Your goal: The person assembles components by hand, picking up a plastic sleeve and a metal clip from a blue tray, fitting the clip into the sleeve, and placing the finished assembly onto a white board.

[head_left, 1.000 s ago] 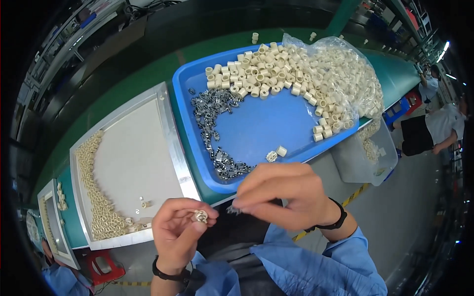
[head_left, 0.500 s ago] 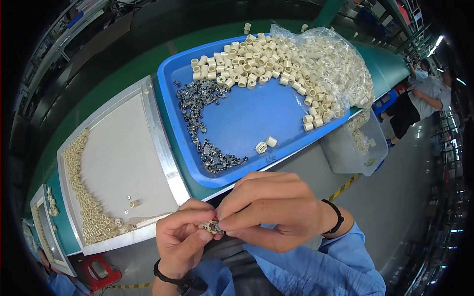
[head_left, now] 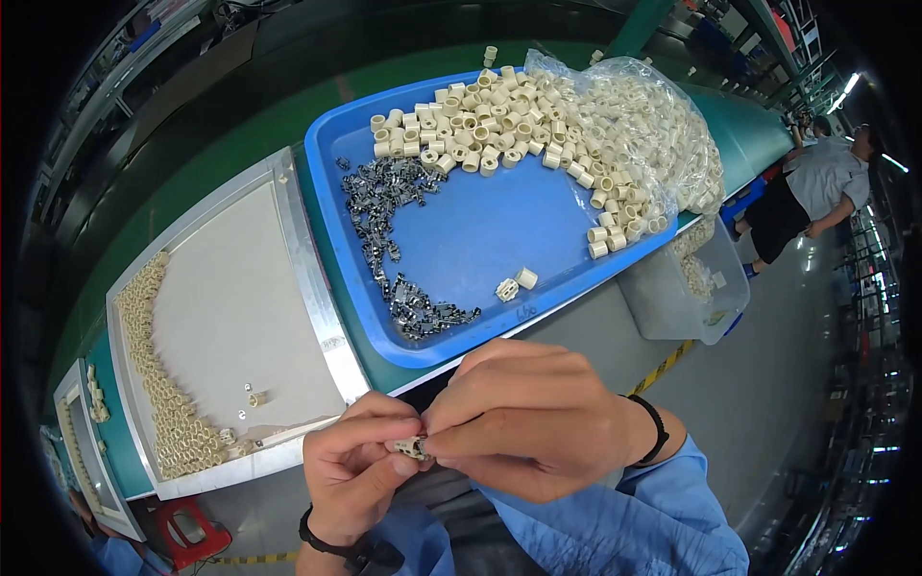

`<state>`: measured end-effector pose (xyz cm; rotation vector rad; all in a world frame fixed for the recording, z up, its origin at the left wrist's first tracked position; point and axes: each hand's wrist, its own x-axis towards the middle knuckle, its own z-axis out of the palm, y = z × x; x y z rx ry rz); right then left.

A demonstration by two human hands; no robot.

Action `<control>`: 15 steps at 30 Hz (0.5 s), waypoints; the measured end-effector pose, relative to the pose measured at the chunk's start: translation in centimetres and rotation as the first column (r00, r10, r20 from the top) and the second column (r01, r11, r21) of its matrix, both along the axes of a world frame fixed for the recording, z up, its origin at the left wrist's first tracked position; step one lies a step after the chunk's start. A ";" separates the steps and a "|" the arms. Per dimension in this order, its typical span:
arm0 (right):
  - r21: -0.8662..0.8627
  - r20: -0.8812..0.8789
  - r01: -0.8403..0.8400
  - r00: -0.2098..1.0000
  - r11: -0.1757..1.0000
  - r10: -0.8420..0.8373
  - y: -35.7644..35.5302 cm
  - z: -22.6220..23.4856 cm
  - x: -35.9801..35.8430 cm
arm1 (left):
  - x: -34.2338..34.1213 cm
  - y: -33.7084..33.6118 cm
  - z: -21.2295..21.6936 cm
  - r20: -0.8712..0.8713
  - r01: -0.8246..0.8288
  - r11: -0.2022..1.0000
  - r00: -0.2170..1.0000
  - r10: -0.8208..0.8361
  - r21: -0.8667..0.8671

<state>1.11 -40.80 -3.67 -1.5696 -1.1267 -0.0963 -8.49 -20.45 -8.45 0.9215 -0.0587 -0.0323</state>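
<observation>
Between the fingertips of my left hand [head_left: 357, 461] sits a small cream plastic part [head_left: 409, 446] with dark metal showing in it. My right hand [head_left: 528, 418] pinches at its right side, the fingers closed; whatever those fingertips grip is hidden behind them. Both hands are in front of a blue tray [head_left: 384, 348]. In this tray lie many cream plastic sleeves [head_left: 480, 125], a heap of small dark metal clips [head_left: 413, 307], and two loose cream pieces [head_left: 516, 284] near the front edge.
Left of the tray, a metal-framed board [head_left: 250, 317] carries rows of cream parts [head_left: 158, 384]. A clear bag [head_left: 653, 125] of sleeves rests on the tray's right end. Beyond are a translucent bin [head_left: 672, 298], a red stool [head_left: 187, 533] and a person [head_left: 807, 197] at right.
My hands stay together, and the cream part has turned slightly between the fingers. The person at the far right has shifted position. The view has moved a little.
</observation>
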 end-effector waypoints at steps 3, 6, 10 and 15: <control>-0.041 0.032 0.014 0.999 0.999 -0.013 -0.2 -0.3 -0.2 | -0.1 0.0 -0.6 0.013 0.001 1.000 1.000 -0.001 -0.010; -0.004 0.056 0.057 0.997 0.998 -0.057 0.6 -1.3 -1.1 | -0.1 -0.1 -2.2 0.071 0.009 0.999 0.997 -0.005 -0.050; -0.063 0.036 0.085 0.996 0.994 -0.083 0.0 -1.5 -0.3 | 0.0 -0.2 -3.7 0.058 -0.082 0.986 0.994 0.091 -0.144; -0.402 0.260 0.416 0.906 0.816 -0.334 -7.0 -2.3 6.5 | 0.4 -0.1 -3.3 -0.038 -0.161 0.983 0.987 0.159 -0.082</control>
